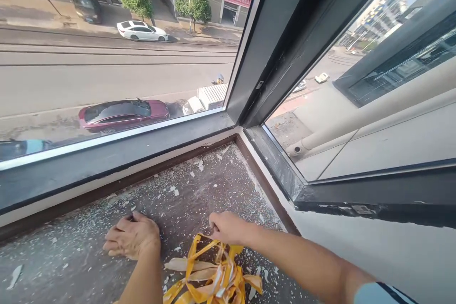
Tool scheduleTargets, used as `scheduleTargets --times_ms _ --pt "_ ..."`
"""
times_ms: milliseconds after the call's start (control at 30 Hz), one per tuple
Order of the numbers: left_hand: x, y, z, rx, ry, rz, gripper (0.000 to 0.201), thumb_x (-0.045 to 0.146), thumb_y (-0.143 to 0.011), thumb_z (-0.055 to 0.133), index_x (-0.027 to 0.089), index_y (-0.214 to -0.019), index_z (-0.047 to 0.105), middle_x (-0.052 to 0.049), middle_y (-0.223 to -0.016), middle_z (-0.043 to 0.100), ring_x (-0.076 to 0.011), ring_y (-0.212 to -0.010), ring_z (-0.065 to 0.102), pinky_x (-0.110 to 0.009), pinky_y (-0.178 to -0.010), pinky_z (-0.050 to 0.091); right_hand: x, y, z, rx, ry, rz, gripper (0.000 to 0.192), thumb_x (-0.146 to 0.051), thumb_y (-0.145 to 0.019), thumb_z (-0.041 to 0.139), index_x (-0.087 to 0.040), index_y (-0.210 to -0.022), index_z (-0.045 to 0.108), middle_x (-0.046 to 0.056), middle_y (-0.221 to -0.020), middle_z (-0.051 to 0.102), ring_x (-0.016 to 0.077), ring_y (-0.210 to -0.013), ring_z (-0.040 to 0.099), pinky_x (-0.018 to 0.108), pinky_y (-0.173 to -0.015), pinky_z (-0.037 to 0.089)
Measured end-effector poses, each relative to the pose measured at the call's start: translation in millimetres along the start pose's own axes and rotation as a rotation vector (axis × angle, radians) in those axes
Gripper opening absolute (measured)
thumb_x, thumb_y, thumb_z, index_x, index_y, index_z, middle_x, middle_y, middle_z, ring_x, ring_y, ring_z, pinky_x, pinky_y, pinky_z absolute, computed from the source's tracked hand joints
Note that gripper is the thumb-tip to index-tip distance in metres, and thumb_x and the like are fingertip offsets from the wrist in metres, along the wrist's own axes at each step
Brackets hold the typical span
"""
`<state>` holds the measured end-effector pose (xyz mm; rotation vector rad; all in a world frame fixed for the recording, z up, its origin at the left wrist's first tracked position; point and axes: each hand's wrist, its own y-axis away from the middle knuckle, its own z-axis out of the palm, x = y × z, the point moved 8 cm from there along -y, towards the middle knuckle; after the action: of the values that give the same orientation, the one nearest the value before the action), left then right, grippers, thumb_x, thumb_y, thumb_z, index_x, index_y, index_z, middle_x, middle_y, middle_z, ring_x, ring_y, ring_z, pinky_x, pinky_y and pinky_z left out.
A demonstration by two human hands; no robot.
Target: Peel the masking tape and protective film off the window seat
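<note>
My left hand [133, 236] rests on the brown, debris-strewn window sill [199, 194], with its fingers slightly bent and the thumb apart. No object shows in it; a small white flake lies by its thumb. To the right, my right hand [226, 228] is closed in a fist low over the sill. Crumpled strips of yellow tape [217, 275] hang at and below this fist, which appears to grip their upper end. The fingertips are turned away from view. White paint flakes [174, 191] and fine crumbs lie scattered around both hands.
Dark window frames [249, 80] meet in a corner beyond the sill, with glass on both sides. A brown raised edge [256, 171] borders the sill. White wall [356, 247] stands at the right. Far below outside, cars [124, 115] line a street.
</note>
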<state>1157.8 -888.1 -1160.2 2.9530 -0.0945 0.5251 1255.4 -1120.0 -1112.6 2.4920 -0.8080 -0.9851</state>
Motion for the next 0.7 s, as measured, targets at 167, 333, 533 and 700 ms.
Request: scheduleTargets --times_ms 167,333,533,700 --pt "-3.4 -7.8 4.8 0.027 -0.083 -0.043 0.047 0.049 -0.081 0.023 0.018 -0.102 0.051 -0.016 -0.120 0.043 -0.0363 -0.114 0.034 -0.055 -0.091 0.031 50.8 -48.3 -117.1 0.558 -0.003 0.172 0.030 -0.023 -0.091 0.028 -0.017 -0.086 0.057 0.003 -0.083 0.057 0.0095 -0.068 0.050 0.021 -0.061 0.035" --pt "1.3 -8.3 0.9 0.051 -0.084 -0.007 0.046 0.049 -0.082 0.023 0.018 -0.101 0.052 -0.015 -0.117 0.044 -0.0346 -0.111 0.037 -0.053 -0.088 0.034 69.4 -127.2 -185.6 0.520 0.391 0.158 0.029 -0.027 -0.090 0.032 -0.018 -0.093 0.060 0.006 -0.088 0.057 0.0130 -0.077 0.052 0.023 -0.066 0.034" --pt "2.9 -8.6 -3.0 0.042 -0.082 0.000 0.045 0.049 -0.082 0.024 0.018 -0.099 0.052 -0.014 -0.118 0.043 -0.0341 -0.110 0.036 -0.051 -0.087 0.034 56.3 -163.0 -172.1 0.312 0.626 0.030 0.033 -0.025 -0.089 0.029 -0.015 -0.088 0.060 0.010 -0.087 0.061 0.0171 -0.079 0.055 0.026 -0.064 0.035" --pt "3.0 -8.3 -4.4 0.056 -0.075 -0.004 0.042 0.048 -0.082 0.027 0.019 -0.099 0.051 -0.013 -0.118 0.043 -0.0327 -0.111 0.036 -0.050 -0.087 0.034 51.4 -169.9 -176.2 0.279 0.682 0.111 0.030 -0.023 -0.087 0.032 -0.012 -0.088 0.060 0.014 -0.088 0.062 0.0201 -0.080 0.058 0.028 -0.065 0.039"
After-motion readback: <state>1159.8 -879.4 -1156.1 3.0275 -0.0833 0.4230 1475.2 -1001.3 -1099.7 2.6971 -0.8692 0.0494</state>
